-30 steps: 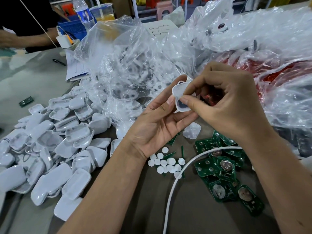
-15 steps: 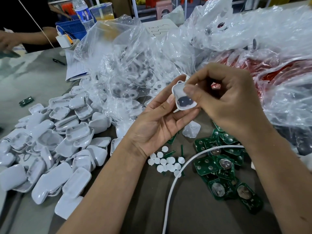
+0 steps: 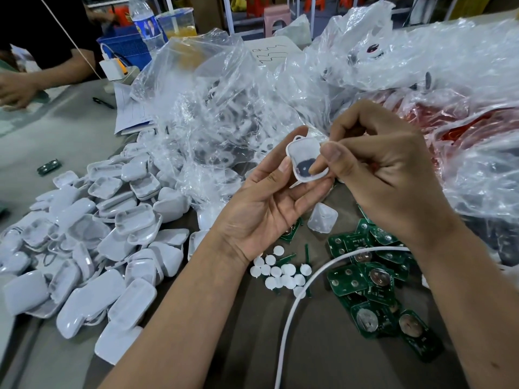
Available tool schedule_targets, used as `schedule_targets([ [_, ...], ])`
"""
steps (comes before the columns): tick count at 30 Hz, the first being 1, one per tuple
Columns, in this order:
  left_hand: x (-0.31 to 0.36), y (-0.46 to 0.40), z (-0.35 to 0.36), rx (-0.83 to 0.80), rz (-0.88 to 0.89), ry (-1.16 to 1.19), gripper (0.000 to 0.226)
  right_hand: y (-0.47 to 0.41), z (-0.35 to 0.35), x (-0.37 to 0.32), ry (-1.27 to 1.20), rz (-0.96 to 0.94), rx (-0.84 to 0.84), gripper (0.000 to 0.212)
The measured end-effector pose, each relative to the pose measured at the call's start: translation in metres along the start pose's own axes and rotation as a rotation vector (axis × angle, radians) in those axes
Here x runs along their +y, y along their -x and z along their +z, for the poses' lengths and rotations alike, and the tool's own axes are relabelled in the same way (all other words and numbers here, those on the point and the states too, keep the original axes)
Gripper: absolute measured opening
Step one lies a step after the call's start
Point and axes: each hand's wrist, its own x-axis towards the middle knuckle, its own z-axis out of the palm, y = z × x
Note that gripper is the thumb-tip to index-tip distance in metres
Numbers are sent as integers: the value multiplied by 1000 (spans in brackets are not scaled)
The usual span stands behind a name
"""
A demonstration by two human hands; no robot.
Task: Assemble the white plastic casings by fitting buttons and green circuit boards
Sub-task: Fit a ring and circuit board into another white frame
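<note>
My left hand holds a white plastic casing between thumb and fingers, its hollow side up, with a dark round hole showing near its lower end. My right hand is curled over the casing's right edge, thumb tip pressing inside it; whether it pinches a button I cannot tell. Several small white round buttons lie on the table below my hands. To their right sits a heap of green circuit boards. One loose translucent casing lies under my hands.
A big pile of white casings covers the left of the table. Clear plastic bags of parts fill the back, red-tinted ones at right. A white cable curves across the front. Another person's arm works far left.
My right thumb has slid from the casing's lower edge up and to its right side, uncovering the dark hole. Both hands shifted slightly; the casing stays in my left hand.
</note>
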Motion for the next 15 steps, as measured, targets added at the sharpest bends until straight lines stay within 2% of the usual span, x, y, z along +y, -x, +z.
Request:
schedule_targets([
  [8, 1, 0, 1, -5, 16, 26, 39, 0, -1, 2, -65, 45, 38, 27],
  [15, 1, 0, 1, -32, 13, 56, 42, 0, 0, 2, -2, 2, 96, 26],
])
